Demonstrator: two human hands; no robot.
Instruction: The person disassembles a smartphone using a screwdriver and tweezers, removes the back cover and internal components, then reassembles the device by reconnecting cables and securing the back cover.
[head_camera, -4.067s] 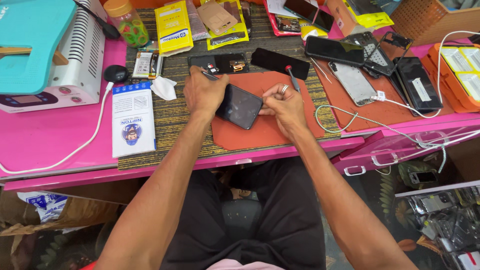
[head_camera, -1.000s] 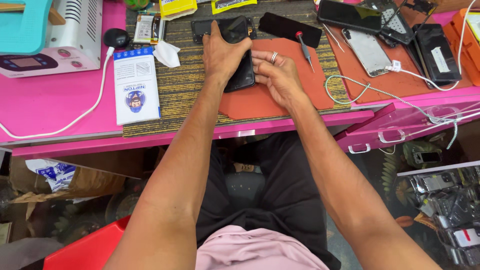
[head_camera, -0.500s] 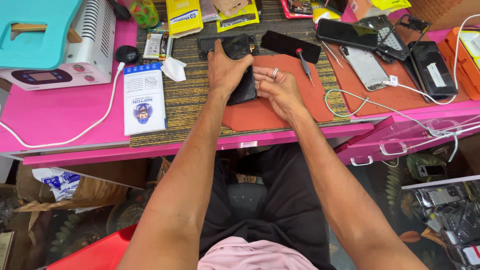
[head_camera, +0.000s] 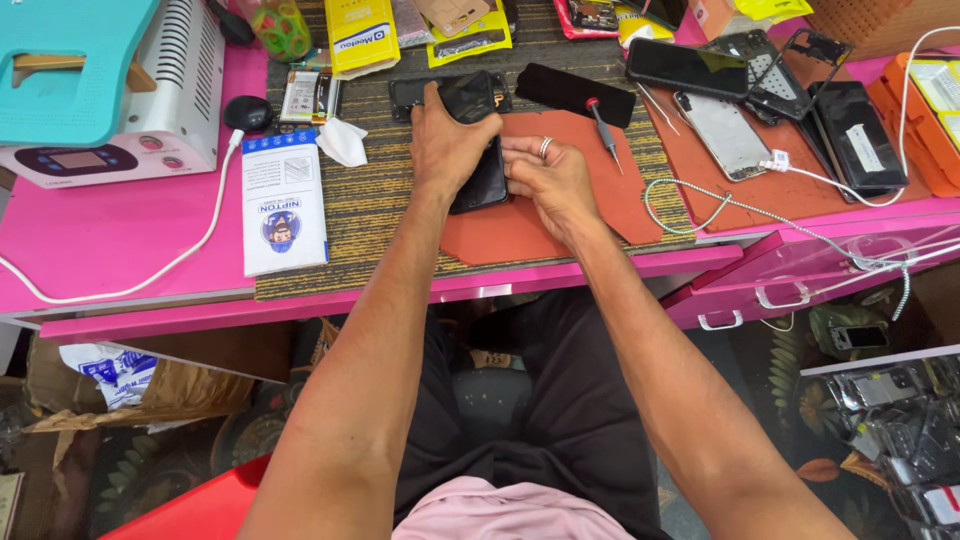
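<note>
A black phone (head_camera: 483, 178) lies on a rust-brown work mat (head_camera: 560, 210) on the pink bench. My left hand (head_camera: 447, 140) presses flat over the phone's left and upper part, covering most of it. My right hand (head_camera: 548, 180), with a ring on one finger, grips the phone's right edge with bent fingertips. A second dark phone (head_camera: 470, 95) sits just beyond my left hand's fingertips. A small red-handled screwdriver (head_camera: 602, 120) rests on the mat to the right of my hands.
A white and teal machine (head_camera: 110, 90) stands at the far left with a white cable (head_camera: 150, 275). A white box (head_camera: 283, 200) lies on the striped mat. Several phones and parts (head_camera: 760, 100) and a braided cable (head_camera: 760, 215) lie right. Yellow packets (head_camera: 365, 35) lie behind.
The camera view has shifted and moved closer. My left hand has slid flatter over the phone; 4 seconds ago the phone was tilted and held up between both hands.
</note>
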